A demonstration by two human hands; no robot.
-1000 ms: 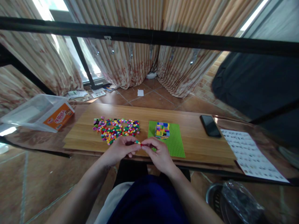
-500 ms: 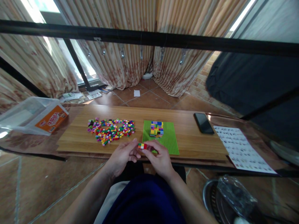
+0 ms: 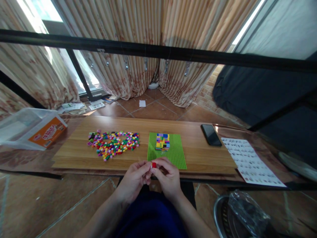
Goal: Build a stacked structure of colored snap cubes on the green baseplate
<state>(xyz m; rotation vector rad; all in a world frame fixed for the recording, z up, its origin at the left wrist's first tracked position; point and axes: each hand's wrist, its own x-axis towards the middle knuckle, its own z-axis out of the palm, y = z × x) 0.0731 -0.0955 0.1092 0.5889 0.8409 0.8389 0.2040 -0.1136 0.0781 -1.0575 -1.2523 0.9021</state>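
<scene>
Between my fingertips, over the table's front edge, is a small piece of joined toy bricks (image 3: 154,165); a red end shows and the rest is hidden by my fingers. My left hand (image 3: 138,175) pinches its left end, and my right hand (image 3: 168,173) grips the right end. Just beyond my hands lies a green baseplate (image 3: 178,153). On it stands a small block-shaped build (image 3: 162,142) of many-coloured bricks, with blue and purple on top and yellow in front. Left of the plate, a heap of loose bricks (image 3: 115,142) is spread out.
A wooden board (image 3: 193,162) lies under these things. A black phone (image 3: 211,135) rests at its right end, beside a printed sheet (image 3: 250,162). At the left stands a clear plastic box (image 3: 37,129) with an orange label. A dark bar (image 3: 148,49) crosses above the table.
My left fingers have closed over the left part of the brick piece, where green, yellow and white showed before. The view has tilted slightly, so the table sits lower.
</scene>
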